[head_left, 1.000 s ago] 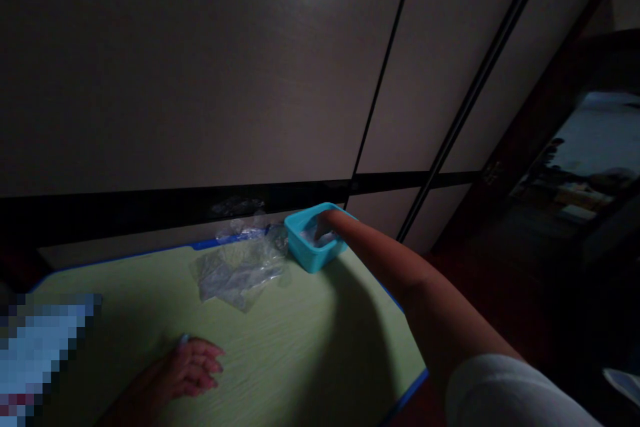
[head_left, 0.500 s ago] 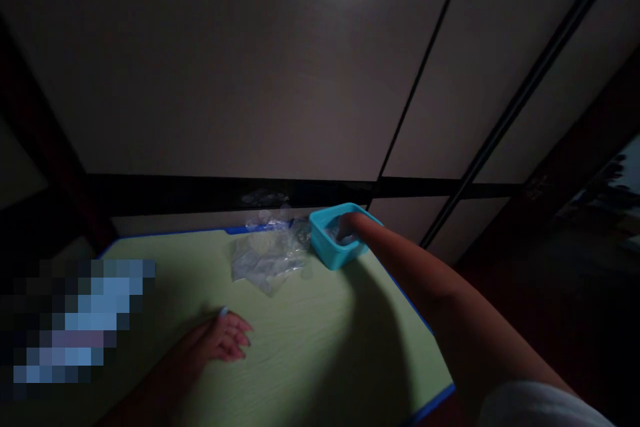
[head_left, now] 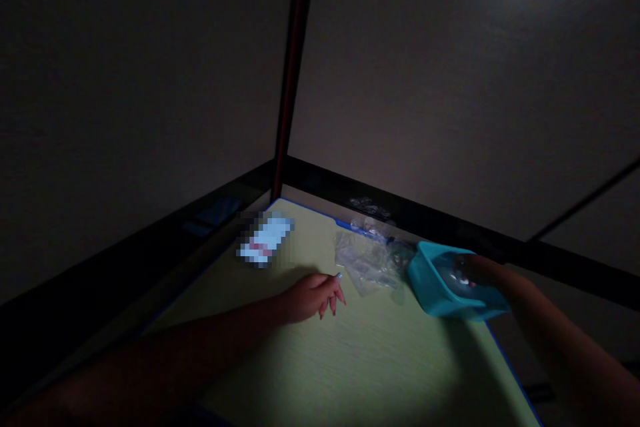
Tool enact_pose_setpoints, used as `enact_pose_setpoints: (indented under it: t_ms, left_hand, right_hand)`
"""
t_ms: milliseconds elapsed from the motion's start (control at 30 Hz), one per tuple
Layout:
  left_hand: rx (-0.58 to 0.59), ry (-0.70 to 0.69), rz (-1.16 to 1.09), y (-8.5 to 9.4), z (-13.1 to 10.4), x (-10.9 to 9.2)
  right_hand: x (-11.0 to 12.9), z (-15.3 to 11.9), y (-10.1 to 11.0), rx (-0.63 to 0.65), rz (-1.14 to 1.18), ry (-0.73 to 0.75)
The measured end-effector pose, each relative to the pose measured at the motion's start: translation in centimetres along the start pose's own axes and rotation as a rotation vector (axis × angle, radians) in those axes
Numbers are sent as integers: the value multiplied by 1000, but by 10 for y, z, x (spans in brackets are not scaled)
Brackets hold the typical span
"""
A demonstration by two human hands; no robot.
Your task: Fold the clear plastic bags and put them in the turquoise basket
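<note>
My left hand (head_left: 315,297) hovers low over or rests on the pale green table, palm down, fingers loosely bent and apart, holding nothing. Just beyond it lies a crumpled clear plastic bag (head_left: 367,260). My right hand (head_left: 467,268) reaches down into a turquoise plastic basket (head_left: 437,297) at the table's right edge. Something clear and shiny (head_left: 453,277) shows in the basket beside that hand. The basket wall and dim light hide most of its fingers, so I cannot tell whether they grip anything.
A blurred-out phone-like bright rectangle (head_left: 266,240) lies near the table's far left corner. The table (head_left: 310,373) has a blue edge and stands against dark-banded panels (head_left: 450,100) that meet in a corner. The light is dim.
The view has turned left, so the basket, bag and table appear farther right. My right hand stays in the basket, which now looks more tilted. My left hand remains near the bag.
</note>
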State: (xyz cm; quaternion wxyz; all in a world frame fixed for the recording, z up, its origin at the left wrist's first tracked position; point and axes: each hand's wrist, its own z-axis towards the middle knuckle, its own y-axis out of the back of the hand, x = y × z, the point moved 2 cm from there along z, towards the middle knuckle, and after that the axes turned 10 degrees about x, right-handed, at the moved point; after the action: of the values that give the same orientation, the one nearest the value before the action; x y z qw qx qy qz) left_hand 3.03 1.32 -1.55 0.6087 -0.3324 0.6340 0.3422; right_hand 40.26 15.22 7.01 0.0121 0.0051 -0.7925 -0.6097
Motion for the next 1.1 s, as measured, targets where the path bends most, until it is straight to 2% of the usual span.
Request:
enact_pose_setpoints:
  t_ms: [167, 267, 333, 433, 533, 633, 700, 800, 967, 1100]
  left_hand:
    - [-58, -57, 46, 5, -2, -6]
    - [-95, -72, 69, 6, -3, -7]
    - [-116, -78, 93, 6, -3, -9]
    - [-151, -97, 135, 8, -5, -14]
    - [-180, -126, 176, 10, -4, -17]
    - [-191, -152, 206, 13, -1, -15]
    - [-183, -158, 221, 14, 2, -12]
    - [-156, -156, 240, 15, 4, -9]
    - [-123, -140, 251, 17, 3, -9]
    - [-124, -114, 247, 18, 5, -6]
  right_hand:
    - [0, -16, 32, -100, -84, 54]
    - [21, -42, 48, -163, -108, 102]
    - [47, -69, 49, -272, -126, 220]
    - [93, -114, 29, -464, -66, 399]
    - [137, -140, -17, -394, 30, 640]
    - [164, -139, -64, -349, 64, 688]
    - [171, -129, -87, -368, 89, 644]
    - [172, -112, -107, -395, 111, 544]
    - [167, -100, -118, -310, 157, 405]
    - [167, -101, -120, -203, 207, 374]
